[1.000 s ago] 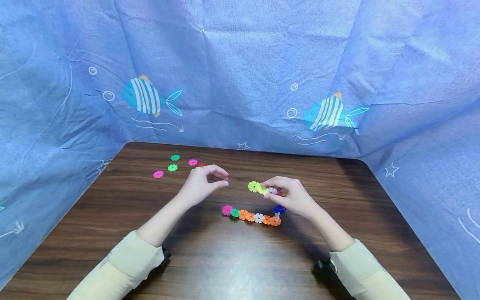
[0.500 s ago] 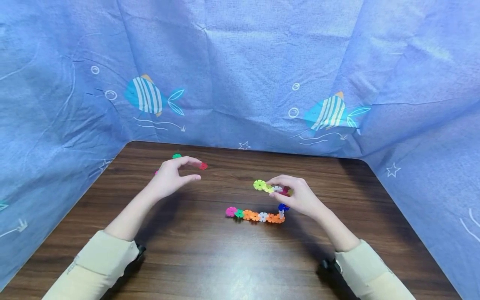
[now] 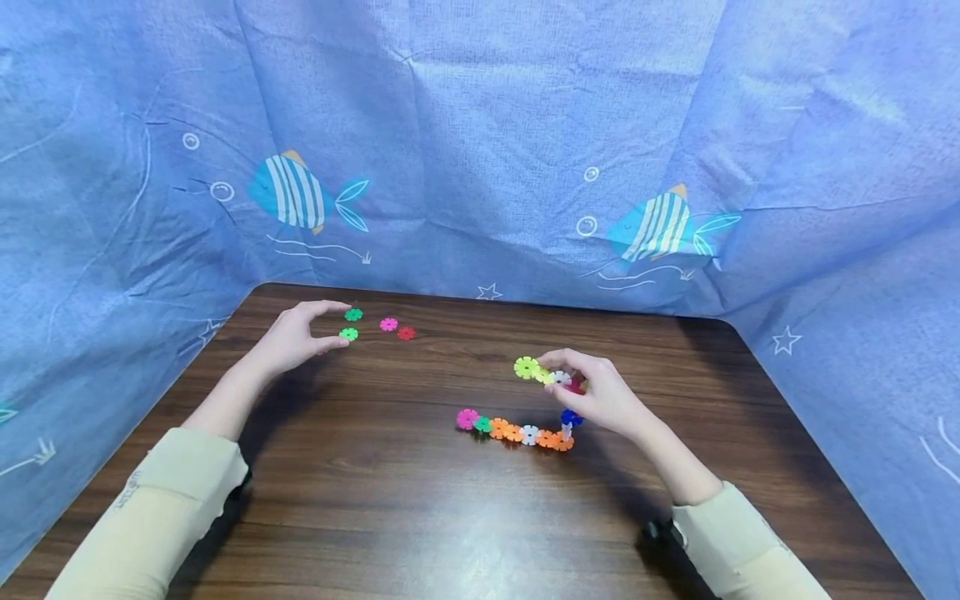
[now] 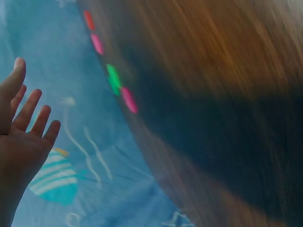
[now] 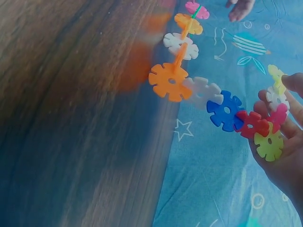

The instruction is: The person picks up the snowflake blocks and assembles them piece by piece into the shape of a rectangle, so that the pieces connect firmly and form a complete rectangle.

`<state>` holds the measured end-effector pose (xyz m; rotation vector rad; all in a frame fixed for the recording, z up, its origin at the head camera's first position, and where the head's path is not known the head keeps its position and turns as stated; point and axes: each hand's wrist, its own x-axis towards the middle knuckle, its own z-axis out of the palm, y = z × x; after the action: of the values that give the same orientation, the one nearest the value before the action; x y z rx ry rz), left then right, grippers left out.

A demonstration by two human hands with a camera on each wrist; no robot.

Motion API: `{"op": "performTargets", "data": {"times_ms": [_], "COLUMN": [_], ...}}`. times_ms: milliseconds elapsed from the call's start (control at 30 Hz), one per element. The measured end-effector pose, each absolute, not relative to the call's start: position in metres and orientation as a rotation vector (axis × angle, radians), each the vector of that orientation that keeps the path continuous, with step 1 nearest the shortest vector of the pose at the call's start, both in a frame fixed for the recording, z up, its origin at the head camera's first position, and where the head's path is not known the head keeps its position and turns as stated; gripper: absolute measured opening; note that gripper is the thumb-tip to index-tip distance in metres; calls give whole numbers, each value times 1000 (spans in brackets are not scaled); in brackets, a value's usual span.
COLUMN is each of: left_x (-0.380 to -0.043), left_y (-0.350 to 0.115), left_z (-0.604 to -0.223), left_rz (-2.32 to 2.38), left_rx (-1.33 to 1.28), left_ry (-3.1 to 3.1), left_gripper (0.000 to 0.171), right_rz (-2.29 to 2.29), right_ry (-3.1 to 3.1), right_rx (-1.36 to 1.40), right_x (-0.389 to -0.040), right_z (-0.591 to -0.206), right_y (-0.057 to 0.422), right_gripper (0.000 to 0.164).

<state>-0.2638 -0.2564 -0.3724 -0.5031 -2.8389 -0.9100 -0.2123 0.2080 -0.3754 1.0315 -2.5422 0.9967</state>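
A chain of interlocking flower-shaped plastic discs (image 3: 513, 432) bends round in front of my right hand (image 3: 594, 390). Thumb and fingers pinch its yellow and white end, and the pink, red and blue links hang by the palm in the right wrist view. At the far left my left hand (image 3: 291, 340) has its fingers apart and holds nothing. Its fingertips are beside a dark green disc (image 3: 353, 314) and a light green disc (image 3: 348, 334); touching cannot be told. One pink disc (image 4: 129, 99), visible in the left wrist view, is hidden behind that hand in the head view.
Another pink disc (image 3: 388, 324) and a red disc (image 3: 406, 333) lie right of the green ones on the brown wooden table (image 3: 360, 517). A blue fish-print cloth (image 3: 480, 167) hangs round the table's far and side edges.
My left hand has moved left and away, from the middle of the table over to the loose discs. My right hand keeps its pinch on the chain, shifted slightly right in view.
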Motion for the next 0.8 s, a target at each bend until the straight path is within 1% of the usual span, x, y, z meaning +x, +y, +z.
{"op": "performTargets", "data": {"times_ms": [333,567,667,800], "left_x": [-282,-286,-288,-291], "left_y": [-286,-294,-295,-298], "left_z": [-395,-411,-416,-421], "left_rz": [-895,-958,-978,-960], "left_rx": [-437,-404,-429,-428], "left_ry": [-2976,-3021,-3027,-3034], "left_gripper": [62,58,56,50], "right_rz": [997,988,992,996], "right_ry": [-2533,-2534,-2535,-2540], "right_rx": [1054,1040,1037,1033], "right_x": [-213,-215,-215,-215], "right_z": [-375,-376,-376,-376], "right_y": [206,205,205,205], "right_gripper": [28,27,26,25]}}
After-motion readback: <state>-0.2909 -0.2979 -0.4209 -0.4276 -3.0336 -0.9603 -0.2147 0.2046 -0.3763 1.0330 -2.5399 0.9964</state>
